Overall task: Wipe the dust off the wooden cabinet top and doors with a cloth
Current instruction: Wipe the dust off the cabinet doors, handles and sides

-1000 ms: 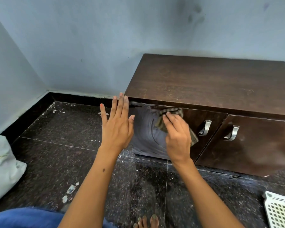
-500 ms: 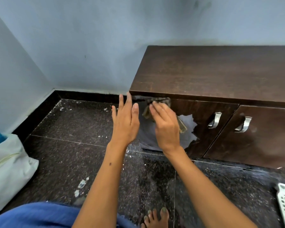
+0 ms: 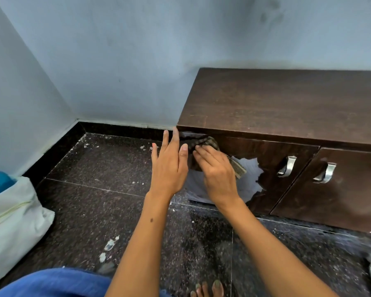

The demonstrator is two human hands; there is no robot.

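Against the left cabinet door (image 3: 263, 166), the right hand (image 3: 217, 174) presses a checked cloth (image 3: 208, 142), which has climbed from mid-panel a second ago to the top left corner under the cabinet top (image 3: 287, 101). The left hand (image 3: 168, 166), fingers straight and holding nothing, hovers beside it. That door looks nearly covered; the right door (image 3: 341, 189) waits.

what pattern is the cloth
The cloth is checked in dark and tan, seen in the head view under the right hand.
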